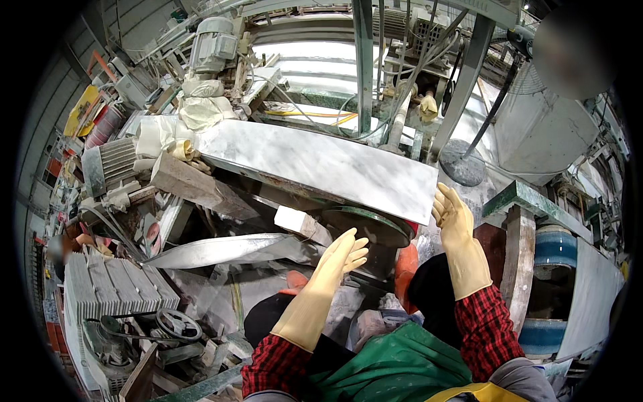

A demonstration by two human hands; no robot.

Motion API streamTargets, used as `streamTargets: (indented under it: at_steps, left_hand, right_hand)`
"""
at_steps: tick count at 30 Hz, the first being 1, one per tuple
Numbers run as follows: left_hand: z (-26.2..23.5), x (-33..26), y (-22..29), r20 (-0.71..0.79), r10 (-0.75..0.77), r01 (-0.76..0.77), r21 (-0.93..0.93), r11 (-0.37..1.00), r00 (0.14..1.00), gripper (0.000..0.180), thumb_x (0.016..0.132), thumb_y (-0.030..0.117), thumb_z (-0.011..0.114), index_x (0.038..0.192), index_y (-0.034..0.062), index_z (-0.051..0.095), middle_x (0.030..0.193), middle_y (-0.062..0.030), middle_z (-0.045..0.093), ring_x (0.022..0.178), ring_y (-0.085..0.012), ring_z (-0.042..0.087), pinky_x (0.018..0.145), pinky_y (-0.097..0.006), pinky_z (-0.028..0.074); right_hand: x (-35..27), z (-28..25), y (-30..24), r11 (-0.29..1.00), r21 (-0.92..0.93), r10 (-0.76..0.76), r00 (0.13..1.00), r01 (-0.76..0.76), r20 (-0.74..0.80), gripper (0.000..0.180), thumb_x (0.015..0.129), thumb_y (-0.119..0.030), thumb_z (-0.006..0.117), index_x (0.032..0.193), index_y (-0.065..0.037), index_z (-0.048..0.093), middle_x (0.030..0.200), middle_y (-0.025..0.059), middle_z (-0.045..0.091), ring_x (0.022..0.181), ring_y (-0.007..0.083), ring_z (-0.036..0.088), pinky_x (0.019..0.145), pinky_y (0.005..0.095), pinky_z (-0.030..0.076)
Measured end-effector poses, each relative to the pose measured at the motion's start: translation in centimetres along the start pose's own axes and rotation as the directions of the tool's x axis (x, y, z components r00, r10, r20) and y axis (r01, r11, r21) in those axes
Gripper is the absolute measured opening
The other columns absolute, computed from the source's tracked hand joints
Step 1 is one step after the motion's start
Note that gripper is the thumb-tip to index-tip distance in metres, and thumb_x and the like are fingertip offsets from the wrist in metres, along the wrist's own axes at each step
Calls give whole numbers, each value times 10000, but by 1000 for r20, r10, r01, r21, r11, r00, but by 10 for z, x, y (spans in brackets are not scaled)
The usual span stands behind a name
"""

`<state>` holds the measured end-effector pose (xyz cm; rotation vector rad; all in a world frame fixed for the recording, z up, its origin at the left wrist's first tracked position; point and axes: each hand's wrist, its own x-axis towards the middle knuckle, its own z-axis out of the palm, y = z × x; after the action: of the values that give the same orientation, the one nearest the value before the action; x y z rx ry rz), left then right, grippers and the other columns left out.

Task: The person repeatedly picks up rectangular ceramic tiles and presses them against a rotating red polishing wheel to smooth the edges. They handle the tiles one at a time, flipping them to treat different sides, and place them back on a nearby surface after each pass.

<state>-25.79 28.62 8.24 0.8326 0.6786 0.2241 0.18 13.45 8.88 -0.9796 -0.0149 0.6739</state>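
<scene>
A long white-and-grey marble slab (315, 161) lies across the top of a bench, from the upper left down to its right end near me. My right hand (458, 224), in a cream rubber glove, is at that right end. Its fingers are stretched out along the slab's short edge; whether they press on it is hard to tell. In a matching glove, my left hand (335, 261) hovers before the bench with fingers extended and nothing in it. It is nearest to a white-ended block (295, 220) and a round green-edged disc (368, 224) under the slab.
Left of the slab are a wooden beam (201, 184), a ribbed motor (110, 164) and a curved pale sheet (218, 251). A handwheel (179, 324) is at lower left. On the right stand a green-topped support (536, 204), blue-banded drums (554, 249) and a fan stand's round base (462, 163).
</scene>
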Motion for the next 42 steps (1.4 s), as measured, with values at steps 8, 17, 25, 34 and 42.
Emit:
streamTargets:
  at_steps: [8, 17, 25, 34, 42]
  left_hand:
    - [-2, 2, -3, 26, 20, -21, 6, 1000, 999, 674, 986, 432, 556, 1475, 16, 350, 1405, -242, 488, 1243, -329, 541, 1015, -405, 484]
    - [-1, 0, -1, 25, 16, -17, 6, 1000, 1000, 677, 988, 438, 551, 1484, 27, 343, 1418, -238, 478, 1256, -334, 532, 1021, -405, 475]
    - [2, 4, -1, 30, 17, -18, 7, 1000, 999, 661, 983, 430, 561, 1472, 31, 365, 1413, -236, 484, 1251, -336, 536, 1019, -407, 479]
    - [4, 6, -4, 30, 22, -23, 12, 1000, 999, 682, 967, 447, 586, 1464, 30, 376, 1400, -230, 500, 1227, -320, 556, 1009, -406, 486]
    - [-3, 1, -2, -1, -7, 7, 33, 999, 1000, 699, 978, 444, 564, 1494, 32, 334, 1407, -237, 491, 1244, -309, 546, 1011, -373, 479]
  right_hand:
    - [-7, 9, -8, 995, -96, 15, 1000, -12, 21, 457, 967, -289, 583, 1312, 9, 549, 1189, 145, 654, 942, 174, 654, 837, 273, 514]
    - [1, 1, 0, 999, -33, 18, 994, -15, 112, 396, 973, -256, 573, 1293, -22, 578, 1203, 143, 645, 1022, 219, 660, 884, 303, 527]
    - [20, -20, 17, 999, 18, -30, 998, 29, 64, 410, 978, -266, 569, 1295, -7, 553, 1153, 173, 670, 930, 231, 694, 821, 304, 569]
    - [-6, 8, -4, 996, -22, 89, 994, -88, 68, 403, 986, -255, 562, 1301, -5, 547, 1036, 148, 688, 846, 185, 675, 768, 268, 555]
    - [-4, 7, 1, 997, -48, 66, 961, -55, 270, 420, 990, -252, 557, 1315, 15, 544, 1120, 114, 663, 924, 188, 659, 848, 297, 528]
